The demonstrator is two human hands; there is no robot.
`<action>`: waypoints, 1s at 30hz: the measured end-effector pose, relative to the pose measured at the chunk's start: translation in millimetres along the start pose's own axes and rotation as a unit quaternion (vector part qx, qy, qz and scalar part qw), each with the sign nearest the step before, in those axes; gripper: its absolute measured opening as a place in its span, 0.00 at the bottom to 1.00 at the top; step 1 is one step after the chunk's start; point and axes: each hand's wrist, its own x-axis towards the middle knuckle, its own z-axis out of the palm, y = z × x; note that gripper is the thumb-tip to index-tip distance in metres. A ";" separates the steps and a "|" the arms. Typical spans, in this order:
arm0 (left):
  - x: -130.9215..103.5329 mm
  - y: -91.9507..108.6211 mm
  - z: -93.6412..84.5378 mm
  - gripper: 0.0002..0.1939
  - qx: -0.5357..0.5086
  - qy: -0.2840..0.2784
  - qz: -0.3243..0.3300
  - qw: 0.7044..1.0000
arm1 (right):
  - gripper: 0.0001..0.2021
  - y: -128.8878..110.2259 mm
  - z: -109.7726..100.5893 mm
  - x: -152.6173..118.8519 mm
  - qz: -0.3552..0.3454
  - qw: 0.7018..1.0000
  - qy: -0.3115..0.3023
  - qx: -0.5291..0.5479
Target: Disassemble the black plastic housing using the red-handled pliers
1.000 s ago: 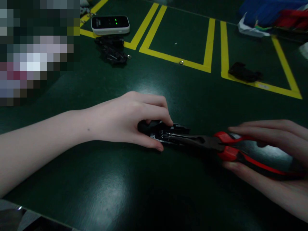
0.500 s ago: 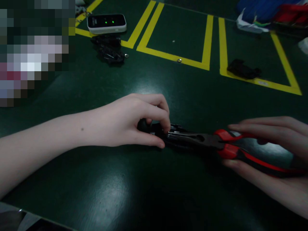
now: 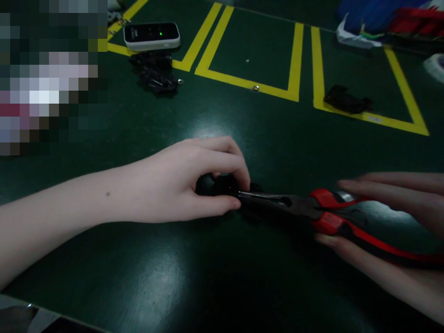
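In the middle of the green table, my left hand (image 3: 204,180) has its thumb and fingers curled round a small black part (image 3: 227,183), mostly hidden under the fingers. From the right, my right hand (image 3: 391,222) holds red-and-black long-nose pliers (image 3: 328,210) by the handles, fingers above and thumb below. The plier tips reach my left fingertips at the black part. Whether the jaws grip anything is too dark to tell.
A white device with a black top (image 3: 151,37) lies at the upper left, black parts (image 3: 156,76) below it. Small metal rings (image 3: 255,88) are near the yellow tape. Another black part (image 3: 348,99) and blue and red items (image 3: 419,25) are at the right.
The black part under my left hand has turned or tilted, and less of it shows beside the pliers. My left fingertips have shifted slightly right. My right fingers have moved slightly on the handles.
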 end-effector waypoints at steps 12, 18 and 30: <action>-0.5 0.3 -2.6 0.04 0.031 0.006 0.006 0.999 | 0.22 5.8 11.4 7.6 0.042 0.998 0.036 0.034; -4.9 0.5 -2.4 0.06 0.071 0.027 0.029 0.997 | 0.23 13.2 21.5 14.4 0.054 0.998 0.007 0.015; -3.3 -2.5 0.6 0.05 0.047 0.031 0.030 0.998 | 0.26 -0.5 5.2 17.2 -0.051 0.998 0.011 -0.017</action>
